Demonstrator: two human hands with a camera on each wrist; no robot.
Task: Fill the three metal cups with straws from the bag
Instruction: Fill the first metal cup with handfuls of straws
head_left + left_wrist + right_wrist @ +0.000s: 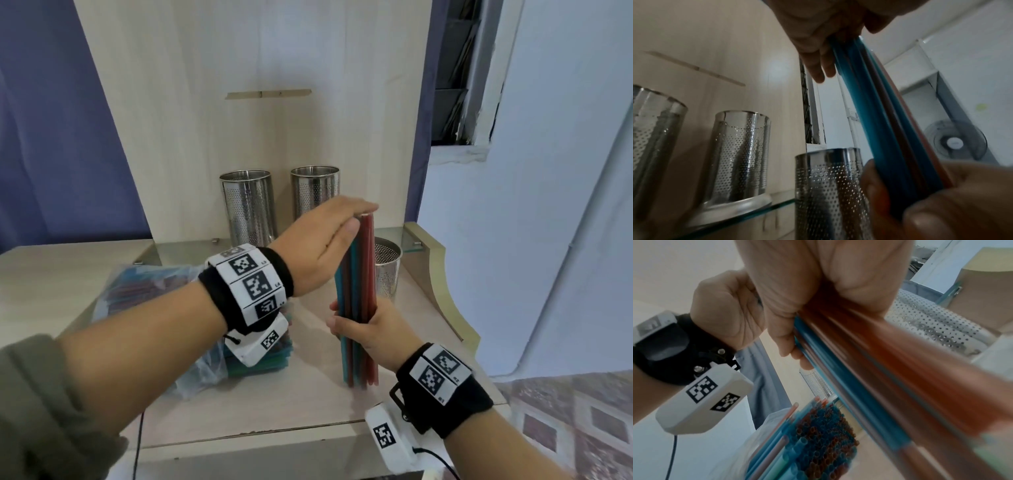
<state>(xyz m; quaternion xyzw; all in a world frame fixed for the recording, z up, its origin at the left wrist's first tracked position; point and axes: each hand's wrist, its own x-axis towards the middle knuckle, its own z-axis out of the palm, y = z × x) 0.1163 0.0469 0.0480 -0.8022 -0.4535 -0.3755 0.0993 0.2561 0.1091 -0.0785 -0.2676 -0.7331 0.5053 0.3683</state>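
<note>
Fingers of right hand point(363, 334) wrap upright straw bundle point(358, 291) standing on table point(239, 404) — left hand point(329, 246) flat on top, likely levelling ends before cup point(388, 270).

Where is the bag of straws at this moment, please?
In the head view the bag of straws lies on the wooden table, left of the upright bundle of straws and partly hidden under the left hand and its wrist.
</note>
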